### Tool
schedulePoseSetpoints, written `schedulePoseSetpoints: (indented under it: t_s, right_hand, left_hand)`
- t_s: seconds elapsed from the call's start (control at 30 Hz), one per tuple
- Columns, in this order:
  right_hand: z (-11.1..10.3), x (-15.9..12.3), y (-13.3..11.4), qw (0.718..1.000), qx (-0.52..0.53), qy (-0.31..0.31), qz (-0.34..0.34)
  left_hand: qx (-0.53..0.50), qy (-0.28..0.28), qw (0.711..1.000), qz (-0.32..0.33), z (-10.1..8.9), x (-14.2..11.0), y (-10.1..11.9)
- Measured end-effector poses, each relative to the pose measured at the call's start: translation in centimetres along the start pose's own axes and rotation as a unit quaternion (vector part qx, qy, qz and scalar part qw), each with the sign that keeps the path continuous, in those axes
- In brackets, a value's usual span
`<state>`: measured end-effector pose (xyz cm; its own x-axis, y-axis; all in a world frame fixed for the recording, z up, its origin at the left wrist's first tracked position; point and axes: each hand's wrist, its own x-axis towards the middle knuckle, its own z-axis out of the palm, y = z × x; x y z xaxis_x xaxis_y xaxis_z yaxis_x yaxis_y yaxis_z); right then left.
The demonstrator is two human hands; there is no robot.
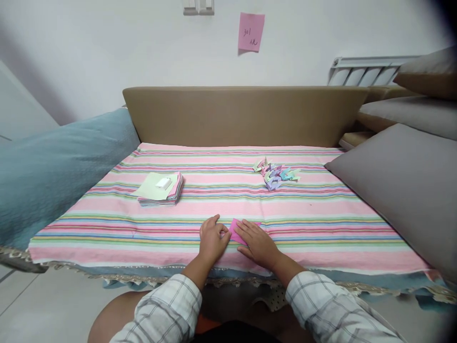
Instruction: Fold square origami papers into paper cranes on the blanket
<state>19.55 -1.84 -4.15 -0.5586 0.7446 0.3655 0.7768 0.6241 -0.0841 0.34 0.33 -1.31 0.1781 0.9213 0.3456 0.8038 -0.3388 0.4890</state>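
Note:
A small piece of bright pink folded paper (pixel 234 230) lies on the striped cloth between my two hands. My right hand (pixel 257 242) rests flat on it, fingers stretched out and covering much of its surface. A pointed pink tip shows beyond those fingers on the right. At the paper's left edge, the thumb and a finger of my left hand (pixel 213 238) come together in a pinch on it; the other fingers are bent. Farther back on the right is a loose pile of small folded paper pieces (pixel 274 174) in pink, purple, green and blue.
A stack of coloured paper sheets (pixel 159 193) sits at the left, with a small white block (pixel 163 183) on top. Striped cloth (pixel 107 216) covers the seat. Grey cushions (pixel 392 186) line the right side, a blue cushioned armrest (pixel 64 162) the left, a brown backrest (pixel 232 116) the rear.

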Motion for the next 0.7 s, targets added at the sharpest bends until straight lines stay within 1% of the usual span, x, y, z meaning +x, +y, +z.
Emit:
schedulePoseSetpoints:
  t_s: [0.47, 0.7]
  right_hand:
    - [-0.07, 0.09, -0.27, 1.0, 0.0, -0.003, 0.006]
    - [-0.08, 0.2, -0.24, 1.0, -0.001, -0.006, 0.009]
  left_hand:
    - [0.025, -0.012, 0.999, -0.028, 0.16, 0.21, 0.41]
    - [0.023, -0.03, 0.999, -0.016, 0.16, 0.44, -0.06]
